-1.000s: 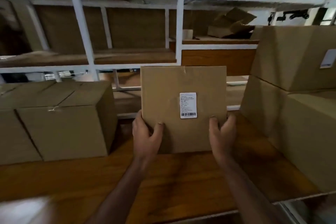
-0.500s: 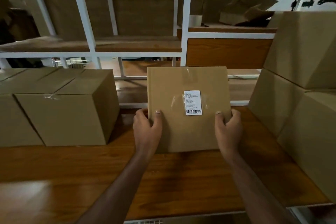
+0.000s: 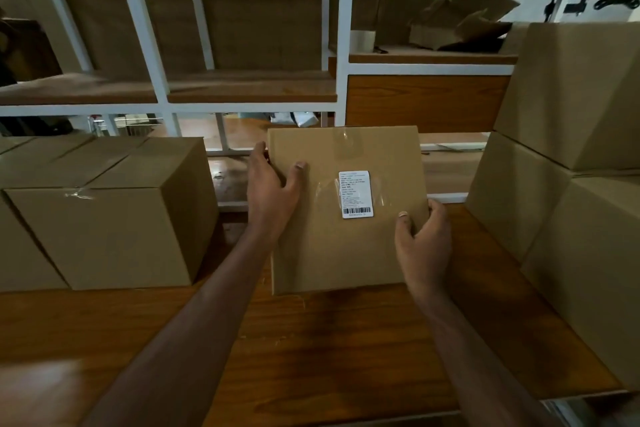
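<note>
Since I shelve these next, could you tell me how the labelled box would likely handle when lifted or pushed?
Probably stiff: the box looks flat where the left hand and right hand grip its sides. Flat-sided, it should slide, not roll, on the glossy shelf. The shiny tape may feel slippery.

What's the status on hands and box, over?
Left grip holds labelled box high on its left edge; right grip lower on right edge. Box upright on wooden shelf. Left carton and right stack flank it, not touching.
</note>
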Tool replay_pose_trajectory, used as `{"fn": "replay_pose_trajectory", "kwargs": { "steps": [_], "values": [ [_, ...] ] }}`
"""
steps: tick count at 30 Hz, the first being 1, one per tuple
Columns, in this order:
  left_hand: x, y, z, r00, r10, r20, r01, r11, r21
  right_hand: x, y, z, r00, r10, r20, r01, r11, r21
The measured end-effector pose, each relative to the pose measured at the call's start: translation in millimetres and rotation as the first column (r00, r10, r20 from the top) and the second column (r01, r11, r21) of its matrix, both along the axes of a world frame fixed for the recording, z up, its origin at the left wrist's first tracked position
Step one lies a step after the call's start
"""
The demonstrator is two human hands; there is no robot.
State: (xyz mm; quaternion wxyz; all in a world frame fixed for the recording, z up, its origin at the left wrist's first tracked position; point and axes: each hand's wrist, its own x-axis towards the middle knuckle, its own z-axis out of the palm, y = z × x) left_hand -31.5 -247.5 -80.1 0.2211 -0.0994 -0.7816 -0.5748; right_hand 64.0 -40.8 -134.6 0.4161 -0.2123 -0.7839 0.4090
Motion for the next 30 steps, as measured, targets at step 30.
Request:
{"fn": "replay_pose_trajectory", "kwargs": {
  "steps": [30],
  "values": [
    [-14.6, 10.0, 7.9, 0.958, 0.168, -0.23, -0.245, 0.9, -0.362, -62.8, -46.3, 57.3, 0.92, 0.388, 0.057, -0.318, 0.654, 0.687]
  ]
}}
